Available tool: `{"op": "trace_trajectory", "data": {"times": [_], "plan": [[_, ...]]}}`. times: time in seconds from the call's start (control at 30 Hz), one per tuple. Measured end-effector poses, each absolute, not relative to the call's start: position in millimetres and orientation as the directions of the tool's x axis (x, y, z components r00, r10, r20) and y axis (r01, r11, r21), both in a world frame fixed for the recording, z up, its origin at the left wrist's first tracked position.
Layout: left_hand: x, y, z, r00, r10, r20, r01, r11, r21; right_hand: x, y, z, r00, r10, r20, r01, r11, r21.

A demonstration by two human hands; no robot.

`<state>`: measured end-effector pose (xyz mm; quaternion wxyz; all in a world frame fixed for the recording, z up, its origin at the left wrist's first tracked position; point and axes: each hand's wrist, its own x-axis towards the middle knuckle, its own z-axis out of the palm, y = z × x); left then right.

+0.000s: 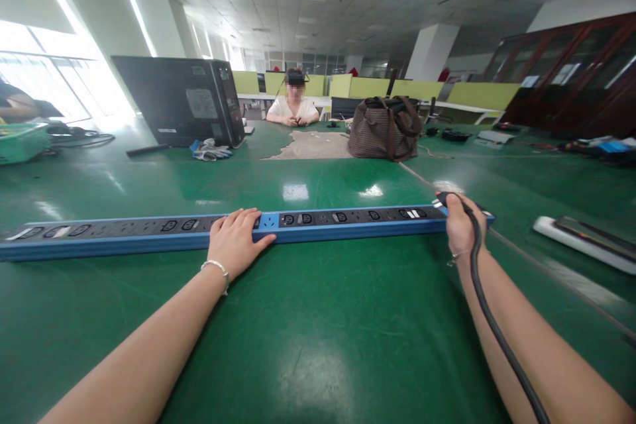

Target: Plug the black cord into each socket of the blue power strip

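Observation:
A long blue-and-black power strip (348,230) lies across the green table, with rows of sockets on its top. My left hand (237,238) is laid over the strip near its middle, fingers across the top and thumb along the front side, beside a blue socket section. Near the strip's right end, my right hand (462,225) grips a black power plug (449,197) with bright prongs facing left. From it a black cable (489,318) runs down along my right forearm. Whether the plug touches the strip, I cannot tell.
Beyond the strip stand a black computer case (183,103), gloves (211,150) and a brown bag (382,129). A white power strip (586,242) lies at right, a green basket (22,144) at far left. Across the table sits a person (293,106) wearing headgear.

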<state>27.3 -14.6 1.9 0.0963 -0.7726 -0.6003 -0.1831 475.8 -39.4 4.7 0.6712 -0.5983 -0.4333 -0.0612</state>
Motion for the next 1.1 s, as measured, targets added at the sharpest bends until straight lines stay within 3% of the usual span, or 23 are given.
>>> {"op": "trace_trajectory", "data": {"times": [0.23,1.1], "plan": [[25.9,-13.0,-0.7,0.221,0.883,0.414,0.963,-0.265,0.052,517.3,-43.1,-14.3,0.752,0.343,0.563,0.582,0.054,-0.811],[27.5,-15.0,0.7,0.217,0.885,0.411,0.965,-0.258,0.046,510.9,-37.4,-21.5,0.646,0.479,0.594,0.71,-0.091,-0.698]]}}
